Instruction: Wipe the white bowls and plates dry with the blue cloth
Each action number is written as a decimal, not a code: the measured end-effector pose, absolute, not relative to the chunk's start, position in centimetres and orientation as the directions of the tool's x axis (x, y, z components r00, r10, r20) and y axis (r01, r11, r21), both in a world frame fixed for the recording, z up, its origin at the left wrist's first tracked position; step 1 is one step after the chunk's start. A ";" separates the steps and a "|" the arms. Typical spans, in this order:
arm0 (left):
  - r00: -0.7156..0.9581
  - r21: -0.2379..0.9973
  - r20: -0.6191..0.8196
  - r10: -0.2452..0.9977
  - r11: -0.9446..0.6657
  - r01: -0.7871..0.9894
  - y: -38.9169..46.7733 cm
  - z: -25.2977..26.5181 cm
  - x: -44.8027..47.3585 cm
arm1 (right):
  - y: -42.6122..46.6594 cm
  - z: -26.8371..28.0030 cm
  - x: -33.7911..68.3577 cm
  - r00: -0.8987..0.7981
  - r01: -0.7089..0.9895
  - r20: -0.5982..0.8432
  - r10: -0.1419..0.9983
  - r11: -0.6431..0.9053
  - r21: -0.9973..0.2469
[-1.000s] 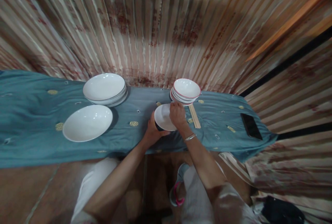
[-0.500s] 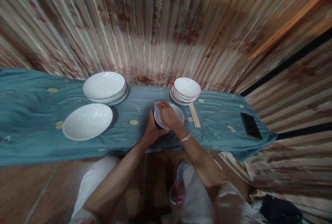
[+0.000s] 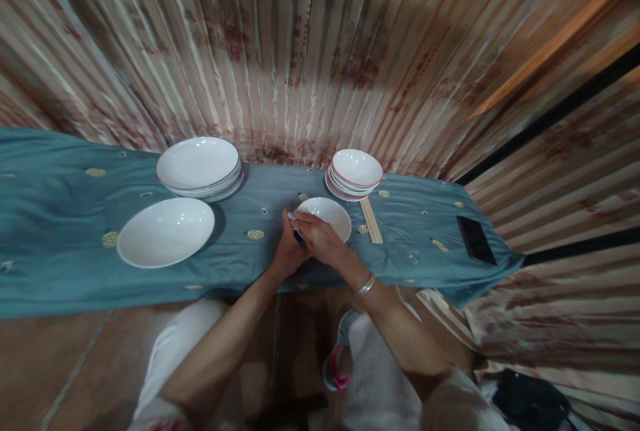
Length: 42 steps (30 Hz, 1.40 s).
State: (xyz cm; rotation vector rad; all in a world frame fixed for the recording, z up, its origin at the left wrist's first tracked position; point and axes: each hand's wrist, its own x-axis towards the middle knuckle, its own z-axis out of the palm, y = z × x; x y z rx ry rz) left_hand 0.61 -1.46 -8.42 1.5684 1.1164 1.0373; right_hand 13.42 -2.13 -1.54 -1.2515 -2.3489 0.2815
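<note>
Pleated curtain behind, blue-green cloth below, small bowl mid-table

At left, toward the back, stack of large bowls with dark rims. Just in front, large white bowl, well apart from both hands. At centre, with left hand, clasps the small bowl around its left side. With right hand, reaching across from the right, pinches a small white scrap at the left rim, just beside the left fingertips; cannot tell whether cloth or paper. White inside, dark on the outer wall; near-left part hidden by the right hand. Cannot tell whether resting on the cloth or lifted. Silver bangle on the right wrist. Behind and slightly right, stack of small red-rimmed bowls, close enough to crowd that side. Just right of the small bowl, pale chopsticks, laid side by side at a slant, far ends at the foot of that stack. Well apart at right, black phone, flat near the cloth's end. Farther right, two dark bars against the curtain.
</note>
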 end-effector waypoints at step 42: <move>0.232 0.994 0.066 0.970 -0.084 0.068 -1.2 -7.9 0.8 | -7.1 -6.4 22.5 -0.093 0.898 0.429 0.899 0.261 -0.353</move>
